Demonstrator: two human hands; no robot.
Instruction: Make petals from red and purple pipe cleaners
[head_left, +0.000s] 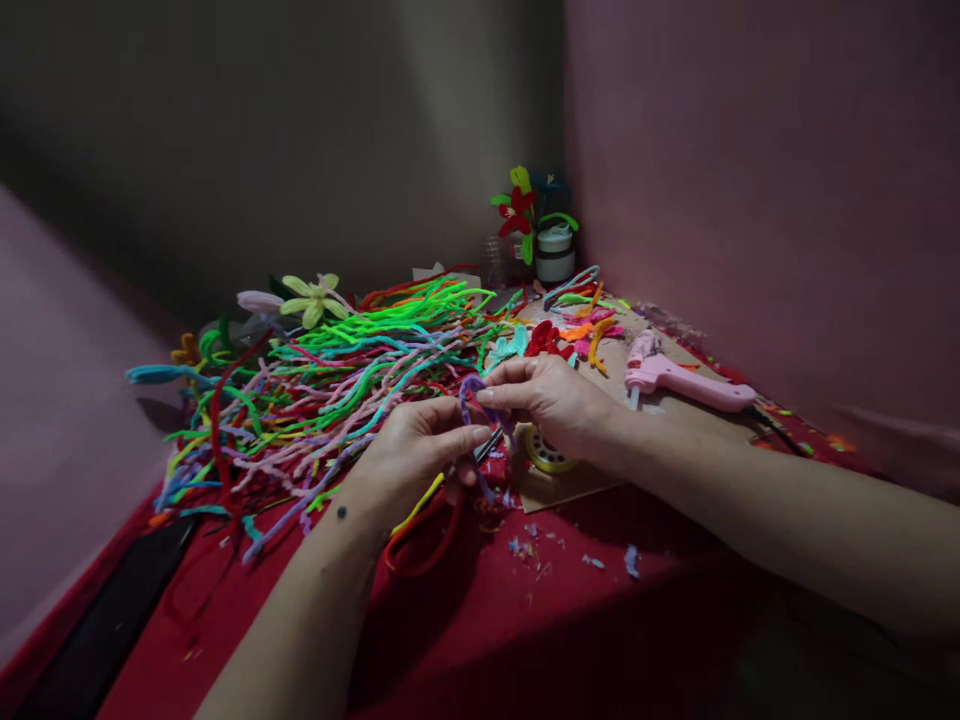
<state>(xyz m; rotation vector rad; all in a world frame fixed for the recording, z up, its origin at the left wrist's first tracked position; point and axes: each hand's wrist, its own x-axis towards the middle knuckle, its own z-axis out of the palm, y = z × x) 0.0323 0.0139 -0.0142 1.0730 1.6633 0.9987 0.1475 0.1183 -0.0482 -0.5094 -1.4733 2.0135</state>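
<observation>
My left hand point(416, 448) and my right hand point(551, 398) meet over the middle of a red cloth point(570, 620). Both pinch a purple pipe cleaner point(474, 402) bent into a loop between them. The left fingers close on its lower part, the right fingertips on its top. A thin dark tool point(489, 443) pokes out just under the left fingertips; whether the hand holds it I cannot tell. A big heap of coloured pipe cleaners point(337, 380) lies just left of my hands.
A pink glue gun point(686, 380) lies on cardboard point(570, 480) at right, with a tape roll point(547, 455) under my right wrist. Finished pipe-cleaner flowers point(311, 298) sit at the back left, and more flowers point(525, 205) by a white jar point(555, 252). Walls close in behind and right.
</observation>
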